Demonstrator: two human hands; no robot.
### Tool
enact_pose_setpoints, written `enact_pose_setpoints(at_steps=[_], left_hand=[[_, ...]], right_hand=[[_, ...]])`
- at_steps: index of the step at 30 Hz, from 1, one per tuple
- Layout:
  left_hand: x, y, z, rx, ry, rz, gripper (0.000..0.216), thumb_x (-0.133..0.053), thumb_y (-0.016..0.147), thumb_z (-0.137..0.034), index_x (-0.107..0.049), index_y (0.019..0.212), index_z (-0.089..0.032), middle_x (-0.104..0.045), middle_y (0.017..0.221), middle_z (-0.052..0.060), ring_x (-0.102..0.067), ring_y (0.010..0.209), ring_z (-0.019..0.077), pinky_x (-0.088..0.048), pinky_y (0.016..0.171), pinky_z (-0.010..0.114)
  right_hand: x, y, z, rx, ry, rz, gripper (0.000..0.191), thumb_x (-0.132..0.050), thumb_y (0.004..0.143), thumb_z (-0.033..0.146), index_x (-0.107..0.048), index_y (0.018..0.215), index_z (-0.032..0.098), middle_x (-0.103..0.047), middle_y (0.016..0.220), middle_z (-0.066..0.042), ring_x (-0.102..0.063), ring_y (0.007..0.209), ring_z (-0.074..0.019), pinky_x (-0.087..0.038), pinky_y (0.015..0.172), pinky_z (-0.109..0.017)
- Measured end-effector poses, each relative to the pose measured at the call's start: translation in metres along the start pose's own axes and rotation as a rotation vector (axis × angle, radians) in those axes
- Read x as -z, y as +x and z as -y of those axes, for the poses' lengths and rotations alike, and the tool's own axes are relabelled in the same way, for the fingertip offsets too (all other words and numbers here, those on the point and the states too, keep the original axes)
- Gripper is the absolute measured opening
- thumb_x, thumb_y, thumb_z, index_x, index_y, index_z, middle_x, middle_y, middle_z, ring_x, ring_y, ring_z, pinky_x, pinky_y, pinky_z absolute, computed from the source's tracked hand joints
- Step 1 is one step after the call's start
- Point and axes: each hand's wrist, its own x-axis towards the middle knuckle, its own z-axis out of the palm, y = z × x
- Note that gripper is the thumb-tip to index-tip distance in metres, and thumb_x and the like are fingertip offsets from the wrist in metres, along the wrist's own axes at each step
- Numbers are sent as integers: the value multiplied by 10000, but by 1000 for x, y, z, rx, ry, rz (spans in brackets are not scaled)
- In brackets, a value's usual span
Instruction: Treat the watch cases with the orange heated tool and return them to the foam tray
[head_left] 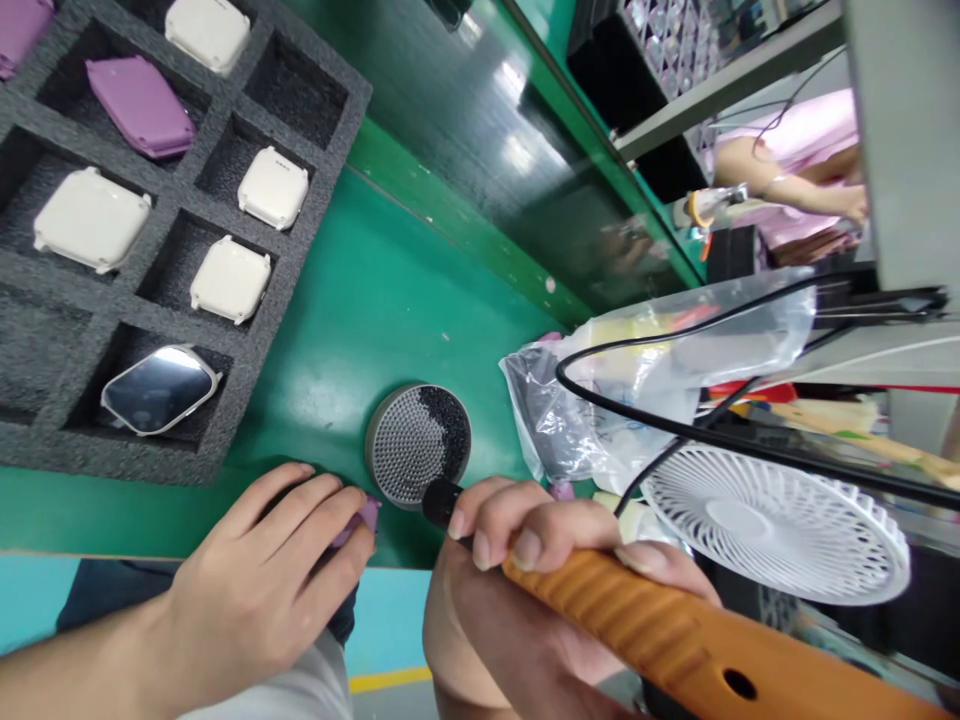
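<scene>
Your left hand (262, 580) is curled around a small purple piece (365, 520), mostly hidden by your fingers, with only one end poking out past your fingertips. Your right hand (525, 540) grips an orange ribbed tool (622, 620), a thick handle held tilted across your palm, with a black tip (441, 503) sticking out past your fingers. That tip sits right at the rim of a round metal-rimmed dish (416, 445), its dotted grey surface patched with black; contact unclear. Purple piece sits just beside the dish.
</scene>
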Motion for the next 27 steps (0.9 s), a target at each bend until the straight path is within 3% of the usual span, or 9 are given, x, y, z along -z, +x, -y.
enact_pose_setpoints(at_steps=[6,9,14,17,21,27], left_hand=[[3,3,0,-1,-4,23,305,-544,978,-143,-749,1203,-167,-730,1244,104,-650,1166,285,-456,1112,520],[3,3,1,-8,12,21,356,-494,982,-116,-751,1220,-174,-732,1245,94,-652,1157,275,-453,1108,514],[0,-1,0,3,17,20,309,-583,989,-165,-749,1245,-213,-727,1281,66,-653,1168,264,-451,1130,510],[-2,-3,0,3,17,25,296,-650,976,-207,-744,1257,-222,-726,1292,57,-657,1170,263,-451,1139,516],[-2,-3,1,7,9,29,298,-662,974,-219,-743,1260,-221,-726,1290,57,-654,1176,265,-444,1144,520],[-1,1,-1,25,12,35,302,-704,961,-252,-746,1258,-222,-739,1235,53,-661,1113,253,-456,1109,506]], right_hand=[[1,-1,10,-113,-41,-30,420,-345,1037,621,-563,1133,275,-573,813,40,-587,638,-146,-524,564,-384],[3,0,8,-75,-28,16,409,-471,991,636,-566,1147,270,-580,827,43,-590,640,-141,-528,544,-369],[1,-1,5,-50,-54,-55,450,-279,1050,608,-562,1134,268,-563,803,43,-569,597,-127,-530,534,-368],[-2,-1,7,-85,-61,-37,420,-312,1052,598,-567,1121,272,-577,794,44,-590,610,-139,-537,542,-378],[-5,3,6,-11,-50,-46,434,-400,1010,630,-585,1102,248,-572,771,48,-571,584,-130,-502,486,-345],[1,-4,5,124,5,-22,198,-484,1011,345,-552,1169,247,-614,824,80,-583,547,-82,-508,444,-295]])
